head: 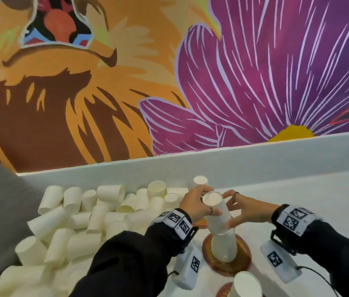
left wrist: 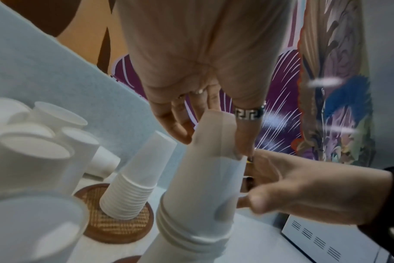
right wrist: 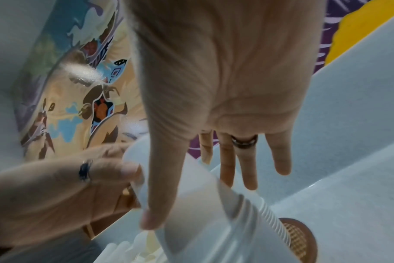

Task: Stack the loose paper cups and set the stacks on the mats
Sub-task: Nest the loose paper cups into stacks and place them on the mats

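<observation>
A tall stack of upturned white paper cups [head: 224, 246] stands on a round brown woven mat [head: 241, 264] in front of me. Both hands hold its top section [head: 215, 213], which leans a little to the left over the lower cups. My left hand [head: 203, 202] wraps its fingers round the top from the left, with the thumb lower on the wall. My right hand [head: 232, 211] pinches it from the right, its thumb [right wrist: 155, 186] flat along the cup wall. The left wrist view shows the left fingers [left wrist: 175, 124] on the cup top [left wrist: 214, 142].
A heap of loose paper cups [head: 79, 215] fills the left of the white table. A second stack [left wrist: 133, 185] stands on its own mat [left wrist: 115, 226] beyond. A third stack [head: 247, 284] rises at the bottom edge. A low white wall [head: 255, 161] runs behind.
</observation>
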### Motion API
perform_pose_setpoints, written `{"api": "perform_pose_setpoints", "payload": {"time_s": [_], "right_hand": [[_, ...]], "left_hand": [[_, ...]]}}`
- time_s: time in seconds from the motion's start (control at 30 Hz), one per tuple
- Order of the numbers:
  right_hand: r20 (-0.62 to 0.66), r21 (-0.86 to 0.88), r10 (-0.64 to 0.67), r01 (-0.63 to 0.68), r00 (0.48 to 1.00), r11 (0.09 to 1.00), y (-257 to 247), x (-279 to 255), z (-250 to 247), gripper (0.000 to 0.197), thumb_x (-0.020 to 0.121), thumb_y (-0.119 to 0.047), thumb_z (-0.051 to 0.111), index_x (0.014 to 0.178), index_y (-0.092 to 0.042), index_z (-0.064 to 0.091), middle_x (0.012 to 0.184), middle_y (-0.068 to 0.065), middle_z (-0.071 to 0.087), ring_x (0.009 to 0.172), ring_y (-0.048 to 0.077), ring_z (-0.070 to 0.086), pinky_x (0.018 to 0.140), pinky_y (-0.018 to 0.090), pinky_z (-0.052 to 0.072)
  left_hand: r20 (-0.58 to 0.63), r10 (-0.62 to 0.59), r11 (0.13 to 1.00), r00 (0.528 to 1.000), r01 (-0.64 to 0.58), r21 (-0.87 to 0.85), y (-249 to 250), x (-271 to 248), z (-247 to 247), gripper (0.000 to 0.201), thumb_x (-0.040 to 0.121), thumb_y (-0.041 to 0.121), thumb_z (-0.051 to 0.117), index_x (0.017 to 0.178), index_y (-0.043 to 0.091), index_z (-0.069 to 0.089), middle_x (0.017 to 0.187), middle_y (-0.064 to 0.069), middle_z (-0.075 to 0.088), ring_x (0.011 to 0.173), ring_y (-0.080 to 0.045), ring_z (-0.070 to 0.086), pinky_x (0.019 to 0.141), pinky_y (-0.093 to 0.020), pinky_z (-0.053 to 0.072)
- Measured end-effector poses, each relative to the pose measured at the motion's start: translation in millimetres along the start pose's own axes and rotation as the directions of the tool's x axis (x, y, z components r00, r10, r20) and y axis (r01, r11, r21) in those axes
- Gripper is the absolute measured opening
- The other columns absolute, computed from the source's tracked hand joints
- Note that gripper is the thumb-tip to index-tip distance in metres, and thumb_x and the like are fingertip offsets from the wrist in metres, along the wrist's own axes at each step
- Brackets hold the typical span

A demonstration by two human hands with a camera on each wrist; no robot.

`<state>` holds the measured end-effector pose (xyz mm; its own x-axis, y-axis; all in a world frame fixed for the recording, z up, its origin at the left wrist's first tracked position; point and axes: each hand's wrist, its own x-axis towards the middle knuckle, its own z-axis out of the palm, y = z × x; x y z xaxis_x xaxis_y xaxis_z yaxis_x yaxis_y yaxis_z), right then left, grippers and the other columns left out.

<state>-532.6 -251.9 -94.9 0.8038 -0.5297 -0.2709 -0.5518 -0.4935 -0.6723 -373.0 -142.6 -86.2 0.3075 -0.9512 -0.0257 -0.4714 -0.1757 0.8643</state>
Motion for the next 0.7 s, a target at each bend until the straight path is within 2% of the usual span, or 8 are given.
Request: {"api": "perform_pose_setpoints", "payload": {"time_s": [0.1,0.17,0.23,0.3,0.4,0.47,0.6,0.7], "right_hand": [[-0.129,0.053,0.042,-0.035,0.991,0.998,11.1,-5.7,-12.6,0.039,0.088,-0.044,0.059,0.119,-0.026,0.045,0.111,-0.002,0.059,0.107,0.017,0.057,0.098,0.031,0.044],[-0.233,0.121,0.045,-0.017,0.971,0.993,14.8,-9.8,-18.5,0.033,0.095,-0.044,0.043,0.116,-0.019,0.050,0.106,0.002,0.062,0.103,0.020,0.059,0.095,0.032,0.045],[-0.302,0.171,0.052,0.000,0.952,0.985,17.4,-13.2,-21.7,0.037,0.096,-0.043,0.038,0.116,-0.015,0.052,0.103,0.002,0.063,0.099,0.020,0.060,0.092,0.032,0.045],[-0.351,0.176,0.052,0.012,0.935,0.984,14.4,-15.0,-23.5,0.035,0.097,-0.041,0.038,0.115,-0.014,0.053,0.100,0.000,0.064,0.098,0.020,0.061,0.089,0.031,0.045],[-0.435,0.162,0.032,0.042,0.900,0.986,3.6,-16.2,-28.5,0.032,0.097,-0.041,0.041,0.111,-0.015,0.054,0.098,0.000,0.065,0.095,0.019,0.061,0.083,0.029,0.044],[-0.488,0.147,0.007,0.074,0.873,0.986,-6.8,-16.9,-32.7,0.031,0.097,-0.039,0.042,0.110,-0.014,0.054,0.098,0.001,0.065,0.096,0.020,0.061,0.082,0.030,0.042],[-0.531,0.130,-0.047,0.136,0.846,0.982,-35.8,-18.3,-39.4,0.033,0.098,-0.037,0.042,0.114,-0.011,0.054,0.101,0.003,0.065,0.098,0.020,0.060,0.085,0.032,0.042],[-0.529,0.146,-0.079,0.182,0.845,0.972,-62.6,-15.3,-40.5,0.032,0.099,-0.036,0.040,0.115,-0.011,0.054,0.104,0.003,0.064,0.102,0.020,0.058,0.087,0.032,0.041]], "left_hand": [[-0.003,-0.062,0.998,0.998,0.062,-0.018,-8.6,4.3,12.9,0.063,0.065,0.017,0.085,0.119,0.022,0.053,0.122,0.000,0.058,0.108,-0.014,0.052,0.091,-0.026,0.043],[0.002,-0.095,0.995,0.995,0.095,-0.001,-11.0,3.5,22.4,0.064,0.057,0.028,0.087,0.111,0.036,0.053,0.120,0.004,0.059,0.110,-0.017,0.053,0.095,-0.035,0.047],[0.008,-0.135,0.991,0.991,0.135,0.022,-15.3,5.7,32.2,0.064,0.046,0.042,0.086,0.099,0.048,0.051,0.117,0.009,0.058,0.113,-0.020,0.053,0.093,-0.044,0.050],[0.010,-0.143,0.989,0.990,0.143,0.022,-15.7,7.1,38.5,0.065,0.056,0.032,0.087,0.110,0.040,0.051,0.121,0.005,0.056,0.115,-0.021,0.051,0.097,-0.043,0.048],[0.015,-0.159,0.986,0.987,0.158,0.050,-23.9,11.7,46.2,0.063,0.068,0.017,0.083,0.122,0.020,0.050,0.125,0.000,0.054,0.117,-0.019,0.048,0.102,-0.030,0.039],[0.051,-0.164,0.982,0.985,0.158,0.108,-25.0,8.7,49.2,0.065,0.069,0.016,0.082,0.126,0.017,0.049,0.127,-0.002,0.054,0.121,-0.019,0.047,0.102,-0.028,0.036],[0.189,-0.213,0.959,0.959,0.168,0.227,-24.6,2.5,40.5,0.072,0.075,0.017,0.077,0.136,0.014,0.039,0.138,-0.006,0.048,0.129,-0.025,0.043,0.106,-0.032,0.033],[0.184,-0.219,0.946,0.958,0.162,0.280,-20.1,0.3,11.8,0.081,0.076,0.025,0.077,0.141,0.018,0.031,0.141,-0.008,0.045,0.129,-0.027,0.043,0.109,-0.038,0.034]]}}
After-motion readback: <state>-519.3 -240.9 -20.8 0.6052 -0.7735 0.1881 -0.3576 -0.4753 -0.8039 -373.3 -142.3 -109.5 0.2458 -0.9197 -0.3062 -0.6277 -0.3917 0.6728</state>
